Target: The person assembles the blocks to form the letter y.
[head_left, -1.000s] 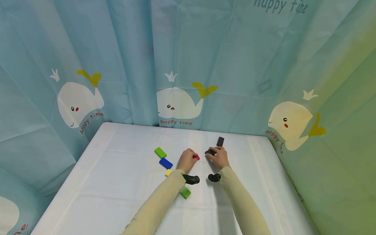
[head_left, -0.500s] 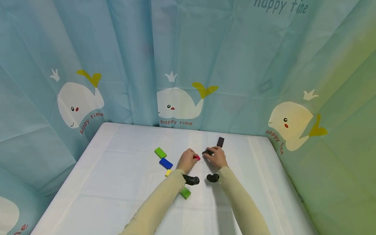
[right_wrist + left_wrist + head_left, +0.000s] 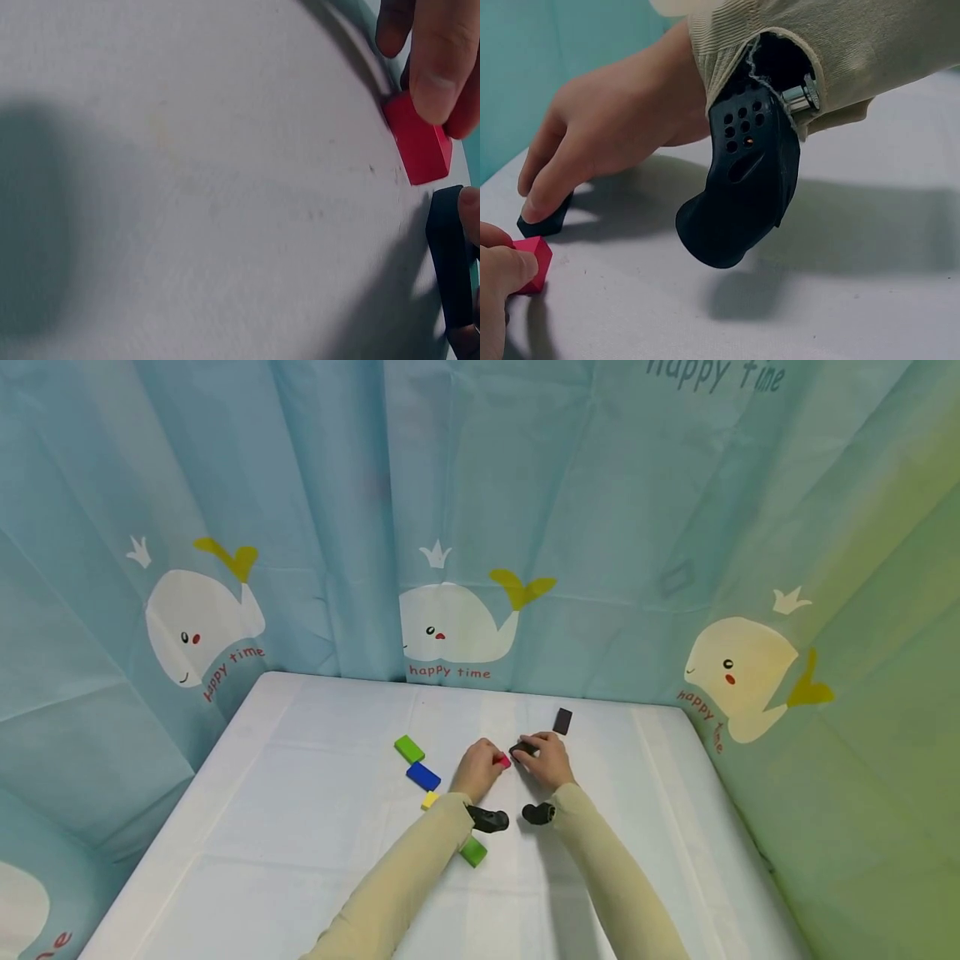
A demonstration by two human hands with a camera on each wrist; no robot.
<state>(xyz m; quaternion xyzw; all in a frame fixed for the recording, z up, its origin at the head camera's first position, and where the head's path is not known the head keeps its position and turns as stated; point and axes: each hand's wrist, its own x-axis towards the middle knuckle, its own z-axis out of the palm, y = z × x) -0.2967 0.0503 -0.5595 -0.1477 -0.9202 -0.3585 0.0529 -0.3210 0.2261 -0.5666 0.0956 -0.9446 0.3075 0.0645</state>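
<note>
In the head view my left hand (image 3: 477, 768) pinches a red block (image 3: 505, 762) on the white table. To its right, my right hand (image 3: 549, 762) holds a black block (image 3: 522, 749) between thumb and fingers, low over the tabletop. The right wrist view shows the red block (image 3: 420, 146) and the black block (image 3: 448, 251) very close, with a narrow gap between their ends. The left wrist view has the same black block (image 3: 547, 223) under the right fingertips, just beyond the red block (image 3: 537, 264). Fingers cover part of both blocks.
A second black block (image 3: 562, 721) lies behind the right hand. Left of the left hand lie a green block (image 3: 409, 749), a blue block (image 3: 423, 777) and a partly hidden yellow block (image 3: 431, 800). Another green block (image 3: 473, 852) shows beside the left sleeve. A whale-printed curtain (image 3: 600, 527) surrounds the table.
My right hand has slid left with the black block, closing the distance to the red block and leaving the second black block behind. The left hand and red block have stayed nearly still.
</note>
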